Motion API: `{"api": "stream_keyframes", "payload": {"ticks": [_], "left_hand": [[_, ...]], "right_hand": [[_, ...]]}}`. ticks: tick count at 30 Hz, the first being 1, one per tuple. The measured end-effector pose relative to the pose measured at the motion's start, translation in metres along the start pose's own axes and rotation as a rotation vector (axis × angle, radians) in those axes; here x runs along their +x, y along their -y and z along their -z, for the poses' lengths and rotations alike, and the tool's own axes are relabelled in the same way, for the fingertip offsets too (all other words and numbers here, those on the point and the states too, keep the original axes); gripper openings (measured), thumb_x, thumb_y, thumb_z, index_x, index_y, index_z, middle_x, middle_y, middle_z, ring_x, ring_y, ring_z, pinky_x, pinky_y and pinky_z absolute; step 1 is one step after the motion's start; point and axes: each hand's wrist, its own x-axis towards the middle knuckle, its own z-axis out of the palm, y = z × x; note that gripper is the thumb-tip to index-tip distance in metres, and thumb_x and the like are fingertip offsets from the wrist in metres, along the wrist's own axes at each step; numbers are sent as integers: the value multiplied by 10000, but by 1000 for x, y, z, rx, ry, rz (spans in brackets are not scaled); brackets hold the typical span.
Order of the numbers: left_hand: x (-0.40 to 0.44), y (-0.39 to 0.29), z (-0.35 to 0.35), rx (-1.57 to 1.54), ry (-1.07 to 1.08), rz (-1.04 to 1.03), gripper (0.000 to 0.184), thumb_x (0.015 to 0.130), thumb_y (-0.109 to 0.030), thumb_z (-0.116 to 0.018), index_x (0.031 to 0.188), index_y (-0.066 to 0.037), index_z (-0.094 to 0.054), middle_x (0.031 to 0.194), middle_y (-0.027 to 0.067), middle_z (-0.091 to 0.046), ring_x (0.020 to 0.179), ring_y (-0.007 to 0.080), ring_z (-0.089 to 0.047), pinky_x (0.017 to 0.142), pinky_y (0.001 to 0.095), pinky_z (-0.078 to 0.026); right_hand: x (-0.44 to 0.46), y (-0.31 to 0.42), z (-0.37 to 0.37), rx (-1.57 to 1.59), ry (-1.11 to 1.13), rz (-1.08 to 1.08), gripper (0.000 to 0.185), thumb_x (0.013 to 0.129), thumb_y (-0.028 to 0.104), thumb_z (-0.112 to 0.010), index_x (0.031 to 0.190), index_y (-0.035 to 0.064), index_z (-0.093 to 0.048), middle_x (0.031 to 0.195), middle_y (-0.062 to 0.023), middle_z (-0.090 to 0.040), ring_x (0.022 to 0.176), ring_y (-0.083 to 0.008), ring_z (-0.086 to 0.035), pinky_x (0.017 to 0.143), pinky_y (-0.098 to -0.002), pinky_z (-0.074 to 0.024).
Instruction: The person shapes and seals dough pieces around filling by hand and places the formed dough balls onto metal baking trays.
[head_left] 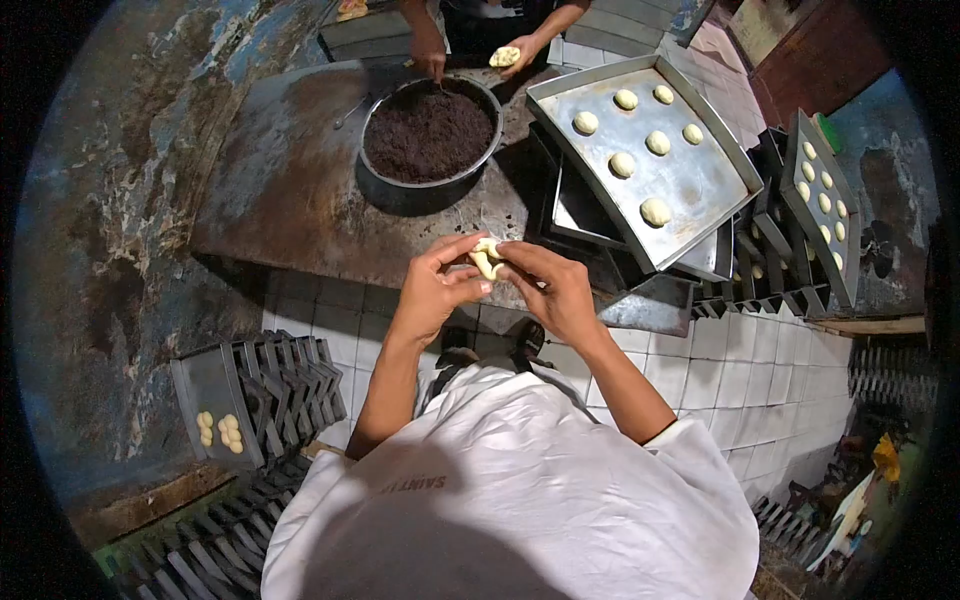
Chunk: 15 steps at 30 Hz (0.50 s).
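Note:
Both hands grip one piece of pale dough [486, 262] just over the table's near edge. My left hand [437, 285] pinches its left side between thumb and fingers. On the opposite side, the fingers of my right hand [550, 285] are closed on the dough. A dark spot shows between folds of the dough; I cannot make out whether it is filling. Beyond my hands stands a large metal bowl [372, 170] of dark crumbly filling [430, 135]. To the right, a metal tray [700, 185] carries several round dough balls [622, 164].
Across the table [270, 170], another person's hand [428, 52] holds a utensil in the bowl; their other hand [527, 52] holds flattened dough [504, 57]. Stacked trays [825, 205] with dough balls stand at right. A tray [215, 400] of dough pieces leans at lower left.

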Motion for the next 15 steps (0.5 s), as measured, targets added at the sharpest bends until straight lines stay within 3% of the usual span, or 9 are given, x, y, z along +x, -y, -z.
{"api": "stream_keyframes", "payload": {"ticks": [2, 3, 5, 6, 7, 9, 10, 13, 15], "left_hand": [[1, -7, -2, 216, -21, -122, 617, 794, 51, -794, 1378, -26, -613, 1313, 106, -640, 1091, 171, -633, 922, 290, -538], [-24, -4, -1, 128, -17, -81, 617, 794, 51, -794, 1378, -26, -613, 1313, 106, -640, 1091, 171, -633, 922, 290, -538], [-10, -18, 23, 388, -151, -330, 578, 794, 86, -786, 1345, 30, -621, 1302, 128, -645, 1109, 172, -635, 925, 306, -550], [-9, -8, 17, -41, -246, -222, 457, 856, 47, -756, 1296, 53, -635, 1236, 135, -684, 1127, 179, -632, 953, 311, -527], [-12, -9, 22, -32, -242, -217, 457, 856, 47, -756, 1296, 53, -635, 1236, 135, -684, 1127, 179, -632, 953, 311, -527], [-11, -7, 20, -404, -279, -315, 315, 920, 27, -697, 1231, 32, -646, 1266, 167, -673, 1145, 195, -634, 1000, 318, -497], [-12, -8, 20, -423, -231, -327, 197, 998, -61, -616, 1177, 21, -638, 1297, 190, -657, 1162, 209, -634, 1047, 332, -467], [-19, -14, 20, -536, -66, -282, 260, 1046, -172, -548, 1172, 34, -647, 1310, 207, -650, 1161, 224, -640, 1048, 355, -473], [-29, -19, 26, -516, 71, -295, 352, 1055, -253, -507, 1200, 31, -655, 1399, 213, -591, 1244, 223, -590, 1086, 365, -431]], "right_hand": [[0, -6, -7, 85, -95, -48, 231, 947, 108, -676, 1152, 16, -732, 1068, -194, -747, 1014, -310, -736, 868, -374, -571], [-13, 28, -8, 27, -45, -108, 231, 947, 108, -676, 1152, 16, -732, 1068, -194, -747, 1014, -310, -736, 868, -374, -571], [12, 50, -29, 168, -104, -412, 211, 908, 54, -699, 1106, -6, -741, 1060, -207, -743, 978, -327, -739, 863, -357, -561], [11, 53, -31, 164, -79, -402, 266, 885, 31, -718, 1148, -9, -724, 1073, -215, -740, 942, -332, -740, 840, -349, -556], [10, 63, -44, 172, -86, -406, 266, 885, 31, -718, 1148, -9, -724, 1073, -215, -740, 942, -332, -740, 840, -349, -556], [7, 74, -59, 69, -127, -181, 296, 876, 19, -711, 1171, -4, -708, 1072, -222, -732, 906, -350, -737, 824, -360, -557], [9, 76, -63, 60, -138, -183, 296, 876, 19, -711, 1171, -4, -708, 1072, -222, -732, 906, -350, -737, 824, -360, -557], [12, 79, -66, -81, -181, -99, 271, 832, -9, -713, 1103, -2, -707, 998, -218, -712, 885, -387, -703, 801, -405, -549], [15, 88, -67, -187, -306, -86, 185, 851, 56, -720, 1028, 2, -717, 871, -132, -677, 763, -266, -657, 745, -321, -545]]}}
